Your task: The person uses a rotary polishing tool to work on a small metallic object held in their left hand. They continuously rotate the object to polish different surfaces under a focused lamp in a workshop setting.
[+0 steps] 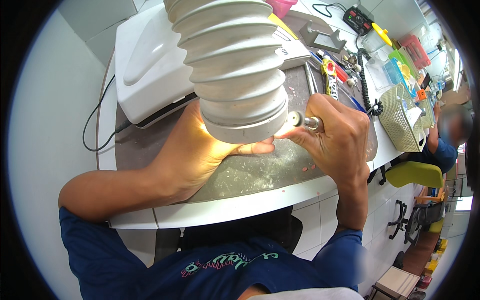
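My right hand [337, 135] is closed around a slim metal handpiece [311, 122], its pale round tip pointing left toward the hose mouth. A wide ribbed hose [240, 75] hangs over the middle of the bench and hides most of my left hand [207, 140]. The left hand's visible fingers are bent and together below the hose rim, close to the right fingertips. Whatever they grip is hidden behind the hose. Bright light falls on both hands from near the hose mouth.
A white machine [150, 65] stands at left. Pliers, brushes and a yellow tube [330, 77] lie beyond my right hand. A coiled black cord [364, 75], a control box [357, 20] and a perforated basket [402, 120] are at right. Another person [442, 145] sits farther right.
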Demonstrator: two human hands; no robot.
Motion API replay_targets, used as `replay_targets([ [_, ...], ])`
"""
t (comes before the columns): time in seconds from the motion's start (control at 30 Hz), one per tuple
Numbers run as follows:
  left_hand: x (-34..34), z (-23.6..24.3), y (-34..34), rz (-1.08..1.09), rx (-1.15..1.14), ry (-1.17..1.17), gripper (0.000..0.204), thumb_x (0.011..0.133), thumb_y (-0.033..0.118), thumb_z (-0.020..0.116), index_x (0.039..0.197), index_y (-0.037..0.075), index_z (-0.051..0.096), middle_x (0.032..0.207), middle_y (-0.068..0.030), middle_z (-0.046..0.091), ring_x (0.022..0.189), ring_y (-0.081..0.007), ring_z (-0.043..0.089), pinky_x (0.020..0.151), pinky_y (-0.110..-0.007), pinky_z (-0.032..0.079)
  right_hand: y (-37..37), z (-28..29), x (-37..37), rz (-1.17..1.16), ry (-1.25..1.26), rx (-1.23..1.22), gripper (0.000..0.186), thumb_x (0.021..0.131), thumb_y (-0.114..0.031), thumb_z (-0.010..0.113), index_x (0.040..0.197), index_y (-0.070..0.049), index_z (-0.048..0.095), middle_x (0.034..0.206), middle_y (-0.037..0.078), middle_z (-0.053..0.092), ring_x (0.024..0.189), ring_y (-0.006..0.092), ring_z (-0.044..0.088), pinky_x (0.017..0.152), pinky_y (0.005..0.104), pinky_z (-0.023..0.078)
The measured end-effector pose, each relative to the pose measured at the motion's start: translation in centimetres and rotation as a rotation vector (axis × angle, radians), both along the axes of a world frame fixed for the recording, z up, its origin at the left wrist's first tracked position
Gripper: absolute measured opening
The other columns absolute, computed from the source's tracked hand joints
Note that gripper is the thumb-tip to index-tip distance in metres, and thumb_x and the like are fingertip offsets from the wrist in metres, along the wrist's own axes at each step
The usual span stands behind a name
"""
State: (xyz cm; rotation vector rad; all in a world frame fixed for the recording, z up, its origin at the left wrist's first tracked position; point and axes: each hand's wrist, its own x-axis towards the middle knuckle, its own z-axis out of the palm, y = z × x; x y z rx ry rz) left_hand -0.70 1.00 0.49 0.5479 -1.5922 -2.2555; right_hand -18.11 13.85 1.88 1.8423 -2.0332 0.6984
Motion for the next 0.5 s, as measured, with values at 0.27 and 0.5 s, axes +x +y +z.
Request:
replay_targets([
  [0.27,0.19,0.3,-0.05,-0.058,0.035,0.021,0.036,0.079,0.008,0.079,0.11,0.0,0.062,0.1,-0.0037,0.069,0.092,-0.0094,0.064,0.083,-0.025,0.053,0.03,0.06,-0.18,0.014,0.0,-0.011,0.058,0.069,-0.059,0.073,0.065,-0.007,0.047,0.055,0.004,0.041,0.045,0.0203,0.043,0.044,0.0326,0.033],
  [0.5,0.19,0.19,0.08,-0.056,0.063,0.034,0.033,0.085,0.01,0.074,0.113,-0.002,0.06,0.104,-0.0079,0.068,0.095,-0.0131,0.066,0.082,-0.024,0.056,0.05,0.06,-0.09,0.007,-0.011,0.006,0.061,0.069,-0.062,0.071,0.065,-0.006,0.047,0.055,0.005,0.042,0.045,0.0207,0.043,0.044,0.0327,0.034],
])
